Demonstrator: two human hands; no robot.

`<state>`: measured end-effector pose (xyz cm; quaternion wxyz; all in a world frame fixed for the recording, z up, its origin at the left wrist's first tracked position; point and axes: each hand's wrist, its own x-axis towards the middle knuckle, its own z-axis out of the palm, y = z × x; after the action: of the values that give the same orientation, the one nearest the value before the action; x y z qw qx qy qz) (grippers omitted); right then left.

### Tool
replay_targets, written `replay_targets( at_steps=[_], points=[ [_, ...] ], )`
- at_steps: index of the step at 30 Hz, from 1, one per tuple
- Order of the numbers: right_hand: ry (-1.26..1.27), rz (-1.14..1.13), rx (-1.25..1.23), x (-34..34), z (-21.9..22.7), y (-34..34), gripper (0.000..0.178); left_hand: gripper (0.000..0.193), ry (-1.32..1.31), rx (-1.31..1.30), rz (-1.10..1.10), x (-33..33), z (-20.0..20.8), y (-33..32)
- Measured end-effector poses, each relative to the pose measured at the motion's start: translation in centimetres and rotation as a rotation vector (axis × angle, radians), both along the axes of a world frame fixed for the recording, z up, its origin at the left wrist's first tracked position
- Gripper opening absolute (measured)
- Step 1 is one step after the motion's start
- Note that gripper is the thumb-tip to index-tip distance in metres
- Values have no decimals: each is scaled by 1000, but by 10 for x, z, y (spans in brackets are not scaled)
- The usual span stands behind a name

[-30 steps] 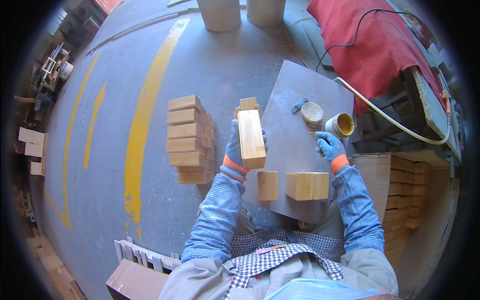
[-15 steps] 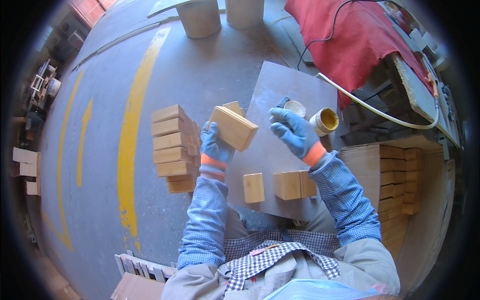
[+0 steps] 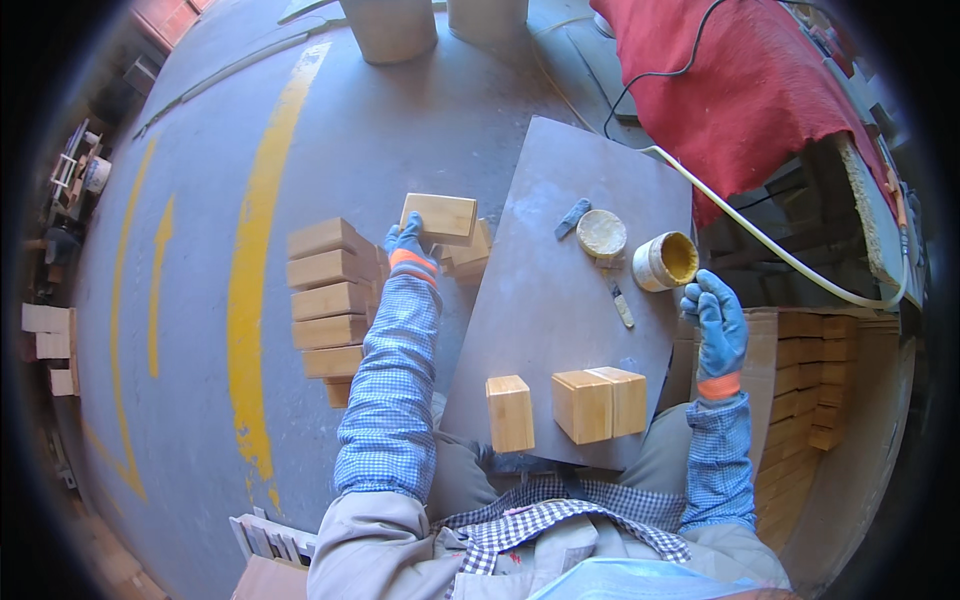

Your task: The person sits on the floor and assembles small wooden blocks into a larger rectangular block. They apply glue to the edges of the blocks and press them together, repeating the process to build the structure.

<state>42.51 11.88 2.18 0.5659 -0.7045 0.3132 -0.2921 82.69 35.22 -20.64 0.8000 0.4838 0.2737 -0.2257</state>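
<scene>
My left hand [image 3: 405, 240], in a blue glove with an orange cuff, grips a pale wooden block [image 3: 440, 217] by its near left side, beyond the left edge of the grey board [image 3: 560, 320]. My right hand [image 3: 718, 325], gloved alike, hovers past the board's right edge with fingers loosely bent and nothing visible in them. Close to its fingertips is a round tub [image 3: 652, 263] with yellowish paste inside. Beside the tub lie a round pale lid [image 3: 601, 234], a small scraper [image 3: 622, 305] and a dark blue-grey piece [image 3: 573, 217]. Three wooden blocks [image 3: 583, 408] stand at the board's near end.
Stacked wooden blocks [image 3: 325, 300] sit on the floor at left, with further blocks [image 3: 470, 255] beside the board. An open cardboard box [image 3: 860, 440] holds rows of blocks at right. A pale hose [image 3: 760, 225] curves past a bench with red cloth [image 3: 730, 90].
My left hand has carried its block away from me, toward the blocks left of the board. My right hand has moved right and nearer me, uncovering the lid and scraper.
</scene>
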Motion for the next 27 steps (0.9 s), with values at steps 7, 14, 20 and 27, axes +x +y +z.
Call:
replay_targets(
  at_steps=[7,14,20,27],
  points=[
    [7,-90,45,-15,-39,-7,34,92,101,243,-28,8,-78,-30],
    [35,-105,143,-26,-55,5,31,71,115,423,-184,-14,-46,-27],
    [80,-80,324,-62,-64,25,33,64,92,243,-303,-63,37,23],
    [179,25,461,-90,-76,93,31,28,-395,71,-472,-244,140,112]
  ],
)
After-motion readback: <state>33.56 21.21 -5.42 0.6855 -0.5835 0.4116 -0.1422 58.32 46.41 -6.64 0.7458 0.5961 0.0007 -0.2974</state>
